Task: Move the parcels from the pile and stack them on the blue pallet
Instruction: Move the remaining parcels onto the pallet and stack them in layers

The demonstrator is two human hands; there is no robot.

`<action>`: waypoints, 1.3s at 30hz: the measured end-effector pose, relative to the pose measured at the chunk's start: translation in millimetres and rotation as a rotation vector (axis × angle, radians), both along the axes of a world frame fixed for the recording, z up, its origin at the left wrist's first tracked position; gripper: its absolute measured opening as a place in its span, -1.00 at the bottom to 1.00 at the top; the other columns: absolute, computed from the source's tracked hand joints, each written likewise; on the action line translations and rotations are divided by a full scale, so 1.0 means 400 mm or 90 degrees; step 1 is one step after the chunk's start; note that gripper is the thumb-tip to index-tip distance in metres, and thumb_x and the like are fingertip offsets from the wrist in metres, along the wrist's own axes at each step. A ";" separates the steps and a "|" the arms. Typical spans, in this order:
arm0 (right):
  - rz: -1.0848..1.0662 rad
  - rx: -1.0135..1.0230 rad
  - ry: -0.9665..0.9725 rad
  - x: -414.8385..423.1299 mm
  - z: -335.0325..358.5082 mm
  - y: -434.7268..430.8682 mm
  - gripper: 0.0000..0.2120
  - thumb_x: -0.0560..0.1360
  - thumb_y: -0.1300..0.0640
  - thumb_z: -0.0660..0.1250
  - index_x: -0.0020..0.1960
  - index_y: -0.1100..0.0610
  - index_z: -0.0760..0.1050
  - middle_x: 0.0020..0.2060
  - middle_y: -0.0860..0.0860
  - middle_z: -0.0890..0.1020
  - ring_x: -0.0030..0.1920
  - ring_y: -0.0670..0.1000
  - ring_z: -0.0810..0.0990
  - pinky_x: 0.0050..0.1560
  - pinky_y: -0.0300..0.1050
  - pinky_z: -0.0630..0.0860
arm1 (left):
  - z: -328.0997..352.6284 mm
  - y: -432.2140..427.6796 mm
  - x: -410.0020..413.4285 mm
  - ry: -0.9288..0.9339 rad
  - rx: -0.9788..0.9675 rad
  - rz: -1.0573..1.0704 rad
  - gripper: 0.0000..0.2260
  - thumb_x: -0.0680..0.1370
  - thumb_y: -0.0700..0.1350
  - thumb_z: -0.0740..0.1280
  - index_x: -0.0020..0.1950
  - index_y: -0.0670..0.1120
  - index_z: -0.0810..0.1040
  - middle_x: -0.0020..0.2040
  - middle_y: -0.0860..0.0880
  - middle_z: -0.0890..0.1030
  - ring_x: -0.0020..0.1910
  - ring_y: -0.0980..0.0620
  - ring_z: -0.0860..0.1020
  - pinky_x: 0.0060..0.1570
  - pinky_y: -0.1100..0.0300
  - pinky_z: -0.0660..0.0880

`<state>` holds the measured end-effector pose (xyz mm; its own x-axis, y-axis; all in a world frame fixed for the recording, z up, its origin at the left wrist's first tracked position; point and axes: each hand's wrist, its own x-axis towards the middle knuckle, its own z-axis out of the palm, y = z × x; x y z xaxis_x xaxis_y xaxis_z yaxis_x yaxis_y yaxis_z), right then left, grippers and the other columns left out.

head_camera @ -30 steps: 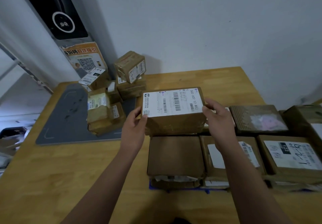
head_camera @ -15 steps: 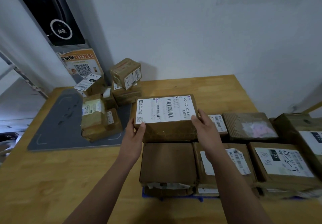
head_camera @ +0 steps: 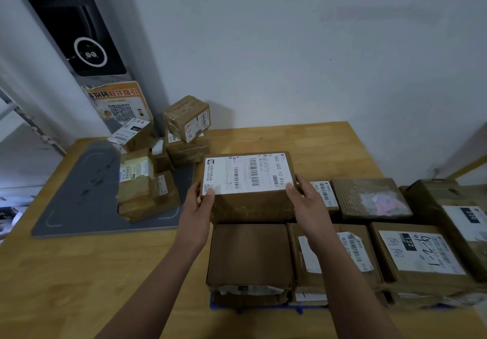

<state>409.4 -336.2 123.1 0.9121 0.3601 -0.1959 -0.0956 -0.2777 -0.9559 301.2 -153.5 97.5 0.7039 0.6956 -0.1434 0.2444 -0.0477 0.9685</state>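
Parcel (head_camera: pixel 250 207) brown, taped; white barcode label (head_camera: pixel 247 174) atop

Left hand (head_camera: pixel 196 212): bare; on my screen I see mostly its back, which is slim and smooth.
Right hand (head_camera: pixel 307 207): bare as well; it looks a little broader, and the knuckles show only faintly.
Fingers (head_camera: pixel 291 188): long and thin; the nails seem short, but the picture is too soft for me to be sure.
Left forearm (head_camera: pixel 158 280): uncovered down to the lower edge of my view, and slender.
Right forearm (head_camera: pixel 350 280): uncovered too, down to the same edge; it looks thicker.
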 end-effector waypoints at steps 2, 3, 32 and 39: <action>-0.003 -0.006 -0.013 -0.002 -0.002 0.002 -0.51 0.60 -0.14 0.18 0.50 -0.10 0.26 0.37 -0.14 0.47 0.36 -0.05 0.43 0.36 0.12 0.40 | 0.006 0.001 0.004 -0.004 0.027 -0.005 -0.54 0.61 0.12 0.19 0.49 0.06 0.26 0.25 0.08 0.48 0.21 0.06 0.50 0.17 0.06 0.50; 0.003 -0.010 -0.025 -0.004 -0.004 0.004 -0.54 0.60 -0.13 0.18 0.48 -0.11 0.27 0.33 -0.15 0.50 0.33 -0.07 0.46 0.34 0.10 0.42 | 0.008 0.002 0.007 -0.002 0.041 -0.013 -0.53 0.60 0.12 0.20 0.50 0.06 0.25 0.25 0.09 0.48 0.22 0.06 0.50 0.18 0.04 0.51; 0.098 -0.258 -0.435 -0.170 0.082 0.268 -0.49 0.60 0.03 0.24 0.52 -0.01 0.23 0.55 0.04 0.08 0.55 0.10 -0.02 0.49 0.06 0.03 | 0.027 0.187 -0.199 0.003 0.215 0.073 -0.46 0.57 0.27 0.05 0.51 0.08 0.24 0.44 0.12 0.34 0.41 0.11 0.33 0.35 0.10 0.30; 0.176 -0.205 -0.453 -0.266 0.082 0.451 -0.53 0.61 0.06 0.23 0.50 0.00 0.27 0.55 0.00 0.10 0.56 0.02 -0.02 0.50 -0.03 0.02 | -0.031 0.355 -0.280 0.044 0.139 0.114 -0.52 0.56 0.27 0.13 0.45 0.15 0.30 0.42 0.07 0.40 0.39 0.08 0.37 0.34 -0.08 0.38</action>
<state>303.1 -155.8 155.8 0.7438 0.6147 0.2623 0.6138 -0.4729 -0.6322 189.2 -11.6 85.1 0.5606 0.8278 -0.0201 0.3332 -0.2033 0.9207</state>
